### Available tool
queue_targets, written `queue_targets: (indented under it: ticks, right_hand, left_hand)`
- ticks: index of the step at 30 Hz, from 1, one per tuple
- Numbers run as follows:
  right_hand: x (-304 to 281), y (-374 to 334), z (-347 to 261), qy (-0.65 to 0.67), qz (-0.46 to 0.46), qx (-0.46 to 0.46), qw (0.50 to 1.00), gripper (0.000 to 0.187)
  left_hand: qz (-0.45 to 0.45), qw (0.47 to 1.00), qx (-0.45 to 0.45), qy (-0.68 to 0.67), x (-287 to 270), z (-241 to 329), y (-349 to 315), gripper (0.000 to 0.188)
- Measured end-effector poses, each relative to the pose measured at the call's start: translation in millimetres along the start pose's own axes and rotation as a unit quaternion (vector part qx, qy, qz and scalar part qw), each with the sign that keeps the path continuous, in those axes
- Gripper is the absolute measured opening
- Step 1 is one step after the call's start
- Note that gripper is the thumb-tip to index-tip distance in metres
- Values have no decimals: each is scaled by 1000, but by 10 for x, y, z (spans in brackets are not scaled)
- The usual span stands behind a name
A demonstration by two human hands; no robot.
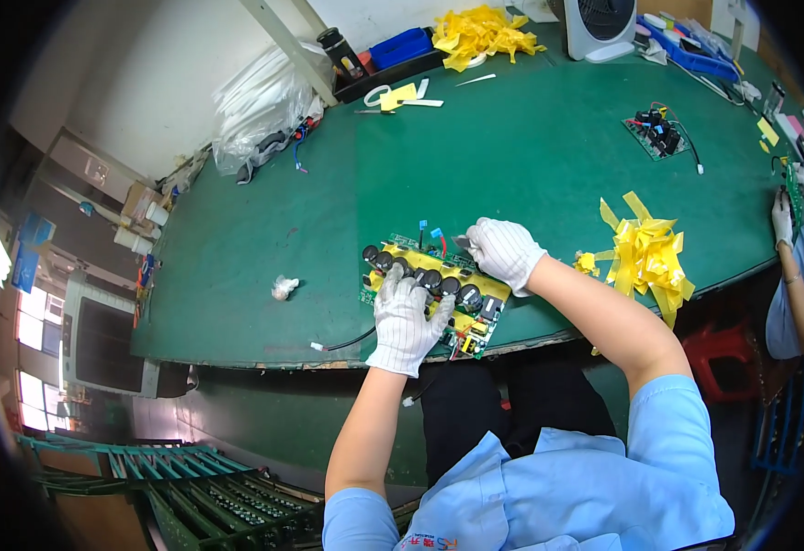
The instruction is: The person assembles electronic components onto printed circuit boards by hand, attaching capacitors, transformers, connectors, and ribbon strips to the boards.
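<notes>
Left hand (404, 321), spread, I judge steadies the green rectangular circuit board (466, 277); right hand (503, 251) pinches a grey piece (462, 242) by its far edge.

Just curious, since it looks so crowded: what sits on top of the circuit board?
Black cylinders and yellow material show on the circuit board. Whatever lies directly beneath the left hand and right hand is hidden.
</notes>
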State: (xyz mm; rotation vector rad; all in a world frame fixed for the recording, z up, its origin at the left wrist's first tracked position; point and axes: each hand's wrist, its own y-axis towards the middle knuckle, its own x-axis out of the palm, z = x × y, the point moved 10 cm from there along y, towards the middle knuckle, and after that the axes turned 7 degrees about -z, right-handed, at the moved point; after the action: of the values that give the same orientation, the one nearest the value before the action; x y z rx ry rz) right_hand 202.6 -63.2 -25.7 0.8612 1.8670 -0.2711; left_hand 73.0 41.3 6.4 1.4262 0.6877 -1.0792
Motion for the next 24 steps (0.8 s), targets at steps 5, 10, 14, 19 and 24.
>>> queue_targets:
  ticks: [5,10,14,19,24]
  right_hand:
    - [112,-13,223,16,-40,91,995,27]
    - [-514,-490,215,90,66,136,984,46]
    - [-559,-1124,66,22,68,95,993,29]
    - [-385,-1615,-126,21,32,81,996,16]
    - [-320,-1751,-221,-19,58,122,991,18]
  left_hand:
    - [36,994,10,-101,-92,159,102,44]
    - [-103,990,58,-82,108,377,273,57]
    - [-145,985,37,-83,224,308,233,55]
    - [-203,971,69,-106,113,656,53,52]
    - [-227,971,66,-23,135,772,114,48]
